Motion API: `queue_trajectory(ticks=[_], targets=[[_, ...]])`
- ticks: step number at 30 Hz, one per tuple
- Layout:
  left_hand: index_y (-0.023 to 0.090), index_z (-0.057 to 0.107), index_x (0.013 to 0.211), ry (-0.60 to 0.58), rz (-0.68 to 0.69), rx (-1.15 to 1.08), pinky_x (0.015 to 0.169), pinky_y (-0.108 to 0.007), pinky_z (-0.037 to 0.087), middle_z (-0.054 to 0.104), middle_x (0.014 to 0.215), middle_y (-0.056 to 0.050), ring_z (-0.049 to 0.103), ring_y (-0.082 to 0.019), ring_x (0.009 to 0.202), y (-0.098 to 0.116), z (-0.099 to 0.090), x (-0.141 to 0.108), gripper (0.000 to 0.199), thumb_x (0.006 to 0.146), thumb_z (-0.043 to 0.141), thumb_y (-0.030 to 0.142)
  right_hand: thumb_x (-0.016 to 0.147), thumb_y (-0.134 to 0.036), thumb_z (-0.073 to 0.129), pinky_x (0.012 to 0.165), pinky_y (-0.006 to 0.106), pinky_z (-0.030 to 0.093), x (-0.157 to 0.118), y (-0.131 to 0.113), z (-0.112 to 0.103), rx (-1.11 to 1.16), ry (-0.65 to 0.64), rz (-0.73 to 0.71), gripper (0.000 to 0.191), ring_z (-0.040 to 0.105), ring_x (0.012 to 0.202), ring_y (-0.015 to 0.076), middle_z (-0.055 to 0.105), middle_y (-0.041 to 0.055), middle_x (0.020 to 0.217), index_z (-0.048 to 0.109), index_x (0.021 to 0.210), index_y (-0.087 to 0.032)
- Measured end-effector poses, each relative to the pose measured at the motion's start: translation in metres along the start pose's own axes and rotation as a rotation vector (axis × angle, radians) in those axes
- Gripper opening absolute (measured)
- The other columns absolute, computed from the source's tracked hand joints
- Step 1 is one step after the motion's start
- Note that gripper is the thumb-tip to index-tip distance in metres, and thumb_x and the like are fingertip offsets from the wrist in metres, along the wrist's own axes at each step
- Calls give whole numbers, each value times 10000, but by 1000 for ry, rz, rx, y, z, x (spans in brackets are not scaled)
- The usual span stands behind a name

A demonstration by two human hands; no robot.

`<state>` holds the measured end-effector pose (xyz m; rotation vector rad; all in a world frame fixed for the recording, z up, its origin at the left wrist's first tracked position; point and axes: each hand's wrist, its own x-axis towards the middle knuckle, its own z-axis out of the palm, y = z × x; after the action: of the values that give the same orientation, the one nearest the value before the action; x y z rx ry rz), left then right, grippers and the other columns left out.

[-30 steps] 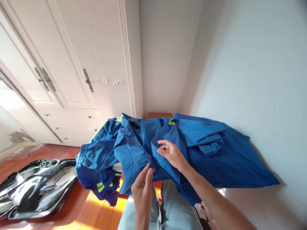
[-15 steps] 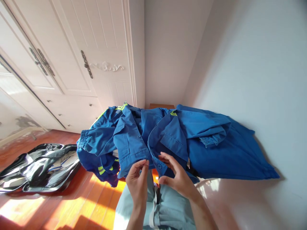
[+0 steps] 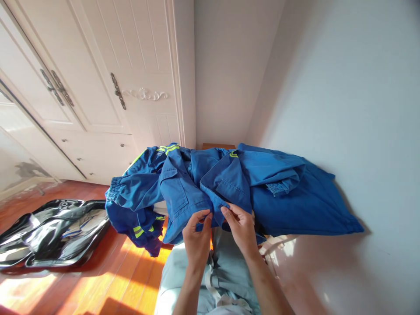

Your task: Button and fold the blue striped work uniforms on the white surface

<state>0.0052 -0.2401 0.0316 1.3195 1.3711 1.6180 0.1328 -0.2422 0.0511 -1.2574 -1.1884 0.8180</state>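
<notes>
A blue work jacket (image 3: 177,188) with yellow-green stripes lies spread in front of me, its front parted in the middle. My left hand (image 3: 197,227) pinches the lower corner of its left front panel between thumb and fingers. On the other side, my right hand (image 3: 239,223) grips the lower edge of the right front panel (image 3: 231,186), close to the button placket. The two edges are near each other but apart. An elastic-cuffed sleeve lies out to each side.
More blue clothing (image 3: 315,201) hangs over to the right by the wall. An open suitcase (image 3: 59,232) with clothes in it lies on the wooden floor (image 3: 131,271) at left. Behind stands a white wardrobe (image 3: 151,52). My legs in grey-green trousers (image 3: 177,271) are close below.
My right hand has gone from open fingers to gripping the right panel's edge. My left hand has shifted right with its corner, bringing the two edges closer.
</notes>
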Motion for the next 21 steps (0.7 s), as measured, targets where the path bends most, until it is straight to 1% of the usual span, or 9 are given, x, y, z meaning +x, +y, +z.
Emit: queue_trajectory(ticks=[3, 6, 10, 13, 15, 18, 19, 21], targets=[[181, 716, 947, 2, -9, -29, 697, -281, 522, 698, 811, -47, 637, -178, 746, -1, -3, 3, 260, 782, 701, 382, 829, -515, 644, 811, 381, 568, -3, -6, 2, -20, 9, -22, 403, 701, 872, 277, 759, 72, 915, 752, 1030, -183], [182, 695, 988, -15, -25, -60, 710, -280, 507, 659, 752, -23, 627, -169, 727, -4, -7, 3, 295, 770, 719, 380, 835, -488, 643, 814, 394, 566, -5, -6, 7, -38, 19, -37, 350, 702, 853, 275, 760, 64, 898, 755, 998, -200], [183, 639, 1107, -47, -50, -158, 642, -235, 460, 556, 638, 36, 572, -133, 644, -8, -15, 1, 392, 770, 724, 363, 841, -448, 640, 798, 365, 559, -8, -4, 16, -21, 16, -41, 303, 694, 850, 253, 753, 64, 921, 748, 984, -203], [181, 611, 1158, -58, -73, -235, 600, -212, 427, 516, 620, 54, 537, -115, 612, -11, -22, -1, 442, 775, 723, 373, 834, -423, 650, 730, 319, 543, -12, -1, 18, 3, -20, -39, 271, 670, 775, 215, 730, 52, 855, 727, 963, -197], [172, 631, 1137, -76, -114, -232, 591, -208, 419, 527, 628, 45, 538, -111, 615, -15, -28, -2, 423, 788, 711, 397, 815, -426, 664, 653, 284, 522, -14, 3, 13, 86, 13, 19, 253, 634, 690, 180, 688, 24, 758, 697, 916, -196], [157, 681, 1050, -169, -204, -153, 581, -215, 431, 582, 639, 13, 582, -130, 631, -25, -35, -4, 399, 793, 689, 462, 782, -447, 659, 509, 236, 454, -16, 13, 0, 309, 124, 172, 251, 553, 559, 135, 597, -21, 634, 615, 819, -203], [157, 690, 1029, -205, -230, -122, 589, -224, 447, 607, 646, 0, 614, -148, 652, -29, -36, -4, 405, 787, 686, 483, 772, -443, 655, 475, 225, 426, -16, 16, -5, 374, 135, 216, 246, 529, 529, 125, 573, -32, 610, 586, 793, -207], [170, 694, 1025, -260, -276, -48, 599, -247, 481, 659, 666, -23, 672, -190, 679, -35, -37, -6, 428, 771, 685, 514, 760, -420, 654, 448, 213, 395, -16, 23, -14, 460, 116, 271, 233, 506, 503, 116, 546, -44, 588, 546, 759, -214]])
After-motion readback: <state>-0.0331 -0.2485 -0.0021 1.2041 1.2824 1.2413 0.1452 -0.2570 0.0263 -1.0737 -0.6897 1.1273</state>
